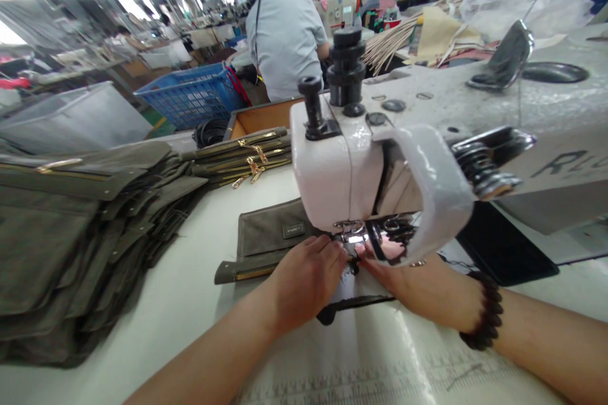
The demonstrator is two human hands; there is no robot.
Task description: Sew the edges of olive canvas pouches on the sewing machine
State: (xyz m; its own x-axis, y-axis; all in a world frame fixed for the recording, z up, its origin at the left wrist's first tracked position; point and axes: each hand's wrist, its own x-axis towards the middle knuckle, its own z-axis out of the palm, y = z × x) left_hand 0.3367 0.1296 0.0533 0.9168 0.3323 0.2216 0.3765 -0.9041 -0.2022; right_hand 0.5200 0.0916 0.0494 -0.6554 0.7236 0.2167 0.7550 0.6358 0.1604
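An olive fabric piece (266, 228) with a small label lies flat under the head of a white sewing machine (327, 171). Along its near edge runs a brass-toothed zipper strip (237, 271), whose left end sticks out. My left hand (311, 272) is on the strip just left of the needle area, fingers curled together and pressing the fabric. My right hand (399, 275), with a dark bead bracelet on the wrist, reaches in from the right. Its fingertips are close to the needle area, partly hidden behind the machine's curved white guard, so its grip is unclear.
Layered olive fabric pieces (47, 234) cover the table's left side. Behind lie zippered pieces (247, 155) with gold pulls, near a blue crate (194, 95). A dark flat object (508, 243) lies right of the needle area. Beyond the machine, a person (287, 38) faces away.
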